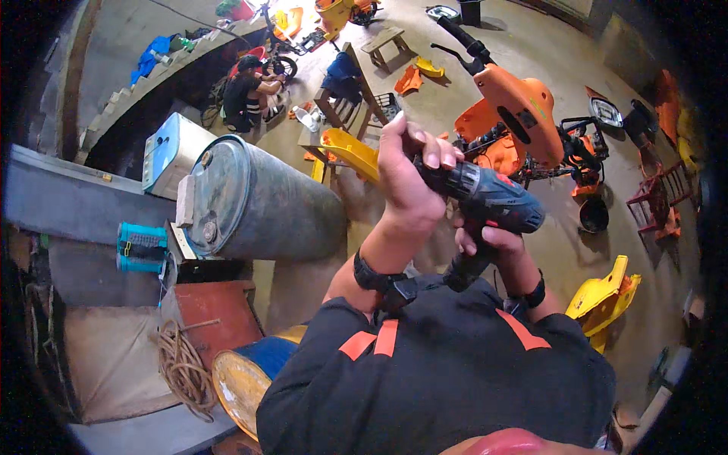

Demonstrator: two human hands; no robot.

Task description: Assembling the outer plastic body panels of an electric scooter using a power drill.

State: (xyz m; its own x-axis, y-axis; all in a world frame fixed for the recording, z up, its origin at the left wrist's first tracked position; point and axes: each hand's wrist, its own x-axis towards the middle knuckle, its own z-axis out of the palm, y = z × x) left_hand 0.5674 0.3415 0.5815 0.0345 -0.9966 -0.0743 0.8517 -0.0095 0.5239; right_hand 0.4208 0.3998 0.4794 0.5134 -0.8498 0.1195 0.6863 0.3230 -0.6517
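A dark blue-grey cordless drill (504, 203) is held in front of my chest, its chuck toward the left. My right hand (493, 241) is closed round the drill's grip, partly hidden behind the body. My left hand (413, 171) is closed at the chuck end, fingers curled over the front; whether a bit is there I cannot see. Just beyond my hands stands a partly stripped motorbike with an orange headlight cowl (523, 114) and a black handlebar (462, 38). A yellow-orange panel (350, 152) shows behind my left wrist.
To the left lie a large blue-green drum (265, 201), a white appliance (174, 155), a coiled rope (184, 368) and a blue-and-yellow barrel (246, 379). A yellow body panel (604, 297) is at the right. Further off, a person (246, 95) crouches near a wheel; a wooden stool (387, 45) stands beyond.
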